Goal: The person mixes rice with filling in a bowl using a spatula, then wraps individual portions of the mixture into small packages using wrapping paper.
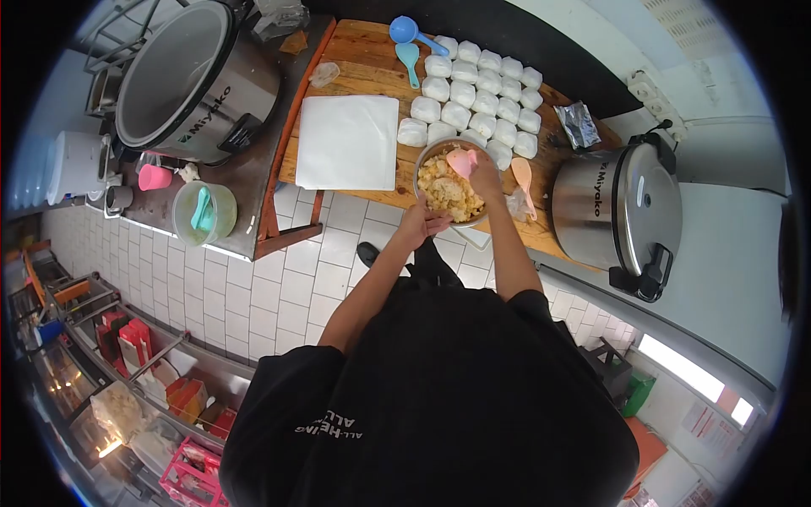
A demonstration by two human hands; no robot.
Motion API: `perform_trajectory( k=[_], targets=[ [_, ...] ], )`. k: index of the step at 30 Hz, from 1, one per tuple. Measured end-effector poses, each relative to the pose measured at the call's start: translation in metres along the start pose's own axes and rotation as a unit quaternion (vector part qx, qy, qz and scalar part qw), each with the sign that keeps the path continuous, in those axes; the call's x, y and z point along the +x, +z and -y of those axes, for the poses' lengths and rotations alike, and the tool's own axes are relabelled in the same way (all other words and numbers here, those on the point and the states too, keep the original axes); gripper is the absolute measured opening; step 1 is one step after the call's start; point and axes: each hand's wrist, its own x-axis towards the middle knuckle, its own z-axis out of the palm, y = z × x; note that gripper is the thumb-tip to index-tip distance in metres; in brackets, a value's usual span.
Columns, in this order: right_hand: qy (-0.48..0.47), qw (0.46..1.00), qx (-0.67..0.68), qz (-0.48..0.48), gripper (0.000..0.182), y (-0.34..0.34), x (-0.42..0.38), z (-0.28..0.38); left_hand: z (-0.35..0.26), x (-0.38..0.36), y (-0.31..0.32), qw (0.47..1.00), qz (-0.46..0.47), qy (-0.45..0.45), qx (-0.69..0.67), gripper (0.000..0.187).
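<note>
Bowl (416, 179), round and metal, at the near edge of the wooden table (363, 38), straight in front of the person; pale yellow, lumpy food (450, 196) inside. Left hand (419, 223) at the bowl's near left side, touching it; fingers lie close together along the outside, but cannot tell whether they clamp the rim. Right hand (486, 182) over the bowl's right part, fingers closed on the handle of a pink scoop (460, 162); the handle itself is mostly hidden. Scoop's head is above the food, towards the far side; contact with the food not clear. Just right of the bowl, a peach-coloured spoon (523, 176) beside a crumpled clear plastic piece (516, 204). Farther right, a lidded steel cooker (583, 196). Left of the bowl, a stack of white paper (348, 142) lies flat. Farther left, on a dark counter (247, 190): a pale green tub (224, 221) with a turquoise scoop (203, 207) in it, a pink cup (155, 177), and, beyond these, a big open cooker (253, 89). Past the bowl, white wrapped parcels (484, 101) sit close together in rows. At their far left, a teal spoon (408, 59) and a blue ladle (405, 30).
</note>
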Motion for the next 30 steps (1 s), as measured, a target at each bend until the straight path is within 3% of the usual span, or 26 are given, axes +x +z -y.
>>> perform_trajectory(
  k=[1, 2, 3, 4, 5, 8, 10, 14, 17, 18, 21, 22, 23, 25, 26, 28, 30],
  targets=[
    [0.000, 1.000, 0.002, 0.000, 0.036, -0.014, 0.000, 0.001, -0.014, -0.013, 0.007, 0.998, 0.043, -0.043, -0.020, 0.044],
    [0.033, 0.998, 0.009, 0.061, 0.038, -0.039, -0.003, 0.014, -0.021, -0.020, 0.009, 0.998, 0.041, -0.043, -0.019, 0.044],
    [0.064, 0.990, 0.016, 0.123, 0.040, -0.053, -0.006, 0.018, -0.027, -0.025, 0.008, 0.997, 0.026, 0.006, 0.076, 0.049],
    [0.073, 0.992, 0.047, 0.095, 0.042, -0.052, -0.009, 0.007, -0.031, -0.030, 0.008, 0.984, 0.010, 0.055, 0.169, 0.055],
    [0.072, 0.991, 0.047, 0.098, 0.042, -0.048, -0.014, -0.004, -0.034, -0.029, 0.004, 0.984, 0.008, 0.054, 0.169, 0.055],
    [0.042, 0.998, 0.038, 0.008, 0.044, -0.041, -0.023, -0.016, -0.047, -0.008, -0.009, 0.948, -0.051, 0.109, 0.295, 0.048],
    [0.140, 0.990, 0.027, 0.005, 0.043, -0.052, -0.027, 0.005, -0.045, 0.019, -0.022, 0.881, -0.103, 0.153, 0.436, 0.025],
    [0.094, 0.993, -0.008, 0.070, 0.040, -0.031, 0.002, 0.020, -0.038, 0.044, -0.042, 0.914, -0.024, 0.105, 0.392, 0.023],
    [0.117, 0.966, 0.124, 0.197, 0.035, -0.021, 0.020, 0.036, -0.021, 0.053, -0.054, 0.926, -0.031, 0.119, 0.358, 0.018],
    [0.021, 0.958, -0.017, 0.286, 0.036, 0.010, 0.050, 0.005, -0.007, 0.053, -0.065, 0.923, -0.019, 0.118, 0.366, 0.016],
    [-0.038, 0.982, 0.033, 0.184, 0.034, -0.023, 0.018, 0.041, -0.026, 0.033, -0.033, 0.937, -0.047, 0.104, 0.330, 0.016],
    [-0.184, 0.983, 0.011, 0.016, 0.035, 0.003, 0.008, 0.016, -0.022, 0.034, -0.035, 0.949, -0.041, 0.117, 0.290, 0.017],
    [-0.187, 0.982, 0.010, 0.021, 0.035, -0.013, -0.011, 0.031, -0.023, 0.034, -0.034, 0.950, -0.044, 0.117, 0.285, 0.017],
    [-0.031, 0.978, -0.086, 0.186, 0.037, -0.067, -0.061, 0.082, -0.021, 0.030, -0.033, 0.955, -0.024, 0.118, 0.272, 0.017],
    [-0.033, 0.978, -0.086, 0.188, 0.037, -0.045, -0.069, 0.075, -0.021, 0.030, -0.035, 0.955, -0.027, 0.118, 0.270, 0.017],
    [-0.046, 0.989, -0.120, 0.078, 0.044, 0.008, -0.080, 0.051, -0.018, 0.032, -0.036, 0.951, -0.036, 0.101, 0.291, 0.017],
    [-0.018, 0.987, -0.116, 0.110, 0.045, 0.003, -0.063, 0.053, -0.009, 0.046, -0.056, 0.948, -0.024, 0.114, 0.296, 0.017]
  ],
)
